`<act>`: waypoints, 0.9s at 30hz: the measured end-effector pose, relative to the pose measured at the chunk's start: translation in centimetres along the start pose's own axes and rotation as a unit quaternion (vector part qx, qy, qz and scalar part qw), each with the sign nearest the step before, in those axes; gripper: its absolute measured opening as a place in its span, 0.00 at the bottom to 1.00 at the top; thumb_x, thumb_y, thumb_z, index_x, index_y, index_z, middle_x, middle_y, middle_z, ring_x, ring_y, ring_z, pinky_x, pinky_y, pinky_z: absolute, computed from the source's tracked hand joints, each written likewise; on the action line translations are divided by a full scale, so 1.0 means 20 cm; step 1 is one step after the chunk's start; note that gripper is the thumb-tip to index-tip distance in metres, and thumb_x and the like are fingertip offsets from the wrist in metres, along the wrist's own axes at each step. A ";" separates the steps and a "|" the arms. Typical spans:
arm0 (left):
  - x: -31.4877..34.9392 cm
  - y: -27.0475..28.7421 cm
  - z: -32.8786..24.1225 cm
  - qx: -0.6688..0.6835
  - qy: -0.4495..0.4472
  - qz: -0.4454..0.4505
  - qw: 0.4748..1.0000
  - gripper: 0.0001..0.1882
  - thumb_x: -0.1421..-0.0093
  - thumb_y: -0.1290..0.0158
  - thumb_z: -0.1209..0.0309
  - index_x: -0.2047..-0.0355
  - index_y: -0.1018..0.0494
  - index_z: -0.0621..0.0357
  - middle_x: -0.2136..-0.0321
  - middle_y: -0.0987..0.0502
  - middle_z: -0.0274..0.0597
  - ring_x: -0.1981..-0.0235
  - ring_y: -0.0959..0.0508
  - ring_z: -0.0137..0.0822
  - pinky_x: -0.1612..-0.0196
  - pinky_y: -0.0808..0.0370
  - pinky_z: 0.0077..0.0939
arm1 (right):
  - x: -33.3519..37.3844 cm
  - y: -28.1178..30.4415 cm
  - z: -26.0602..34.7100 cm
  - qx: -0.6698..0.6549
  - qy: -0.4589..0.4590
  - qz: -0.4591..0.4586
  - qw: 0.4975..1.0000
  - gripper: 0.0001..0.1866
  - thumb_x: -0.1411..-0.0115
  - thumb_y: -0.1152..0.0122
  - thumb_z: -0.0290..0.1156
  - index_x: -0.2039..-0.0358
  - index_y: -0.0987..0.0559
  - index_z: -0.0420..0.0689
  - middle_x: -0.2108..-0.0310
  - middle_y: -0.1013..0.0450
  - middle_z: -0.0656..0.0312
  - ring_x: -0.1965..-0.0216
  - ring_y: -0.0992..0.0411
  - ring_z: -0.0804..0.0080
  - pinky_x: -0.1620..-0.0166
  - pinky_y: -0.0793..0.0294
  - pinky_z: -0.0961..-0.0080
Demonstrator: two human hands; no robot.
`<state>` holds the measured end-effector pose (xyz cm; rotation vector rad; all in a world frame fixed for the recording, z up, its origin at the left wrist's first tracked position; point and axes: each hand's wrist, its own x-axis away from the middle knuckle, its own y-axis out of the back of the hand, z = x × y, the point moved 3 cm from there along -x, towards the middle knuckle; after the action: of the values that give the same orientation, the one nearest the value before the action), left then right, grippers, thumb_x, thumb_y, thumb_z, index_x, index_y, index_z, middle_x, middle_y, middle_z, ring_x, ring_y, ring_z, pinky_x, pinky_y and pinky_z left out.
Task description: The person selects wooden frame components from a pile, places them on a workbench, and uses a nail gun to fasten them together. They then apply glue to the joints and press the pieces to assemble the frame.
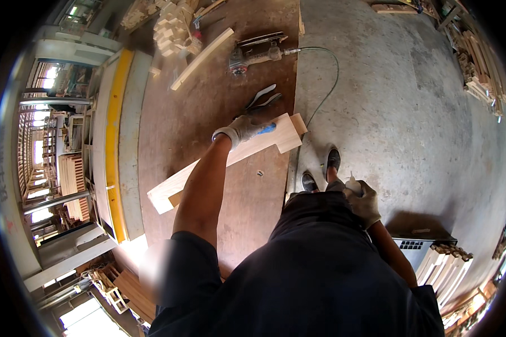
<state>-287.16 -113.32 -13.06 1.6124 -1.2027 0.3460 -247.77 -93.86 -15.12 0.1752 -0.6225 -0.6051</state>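
A long pale wooden board point(253, 147) lies slantwise over the brown worktop, with a stepped cut at its right end. Beside that end a small wooden block point(299, 124) juts out. My left hand point(243, 130), in a whitish glove with blue on the fingers, grips the board near its far edge. My right hand point(364, 204), gloved too, is low by my right hip, closed around a white squeeze bottle point(352, 183) with a narrow tip. Most of the bottle is hidden by the fingers. Just beyond my left hand lie pliers point(262, 100) with pale handles.
An air-powered tool point(258, 57) rests further back, its green hose point(338, 73) trailing onto the concrete floor. A narrow wood strip point(202, 59) and stacked blocks point(171, 28) are at the far left. A yellow beam point(115, 146) runs along the left. Wood pieces point(480, 73) are piled far right.
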 end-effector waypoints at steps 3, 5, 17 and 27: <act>0.02 0.01 -0.03 0.010 0.000 0.009 1.000 0.41 0.40 0.46 0.32 0.51 0.18 0.61 0.61 0.16 0.53 0.58 0.20 0.43 0.49 0.27 0.35 | 0.00 0.00 -0.01 0.003 0.010 -0.001 1.000 0.18 0.43 0.29 0.37 0.57 0.17 0.37 0.66 0.17 0.51 0.64 0.19 0.64 0.57 0.20 0.67; 0.01 0.01 0.01 0.036 -0.037 -0.023 0.998 0.39 0.41 0.44 0.33 0.55 0.17 0.62 0.64 0.16 0.52 0.61 0.20 0.41 0.53 0.26 0.34 | 0.01 0.00 0.03 0.013 0.008 -0.001 1.000 0.18 0.43 0.29 0.37 0.57 0.17 0.37 0.66 0.17 0.51 0.64 0.19 0.64 0.57 0.20 0.67; 0.21 -0.13 0.13 -0.010 -0.050 -0.117 0.992 0.28 0.48 0.32 0.47 0.59 0.16 0.60 0.66 0.15 0.51 0.66 0.16 0.42 0.57 0.22 0.34 | -0.05 -0.07 0.16 0.037 0.003 0.048 0.998 0.22 0.43 0.31 0.38 0.54 0.18 0.36 0.62 0.18 0.45 0.59 0.18 0.56 0.53 0.20 0.63; 0.36 -0.22 0.05 -0.060 -0.026 -0.201 0.977 0.41 0.54 0.29 0.39 0.51 0.20 0.60 0.57 0.15 0.50 0.53 0.17 0.46 0.41 0.28 0.35 | -0.23 -0.32 0.28 0.126 0.084 0.209 0.966 0.24 0.32 0.40 0.47 0.49 0.22 0.36 0.58 0.21 0.38 0.51 0.23 0.40 0.49 0.25 0.55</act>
<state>-280.49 -118.12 -10.71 1.7179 -0.8867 -0.0272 -257.09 -96.21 -15.00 0.3203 -0.5480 -0.0985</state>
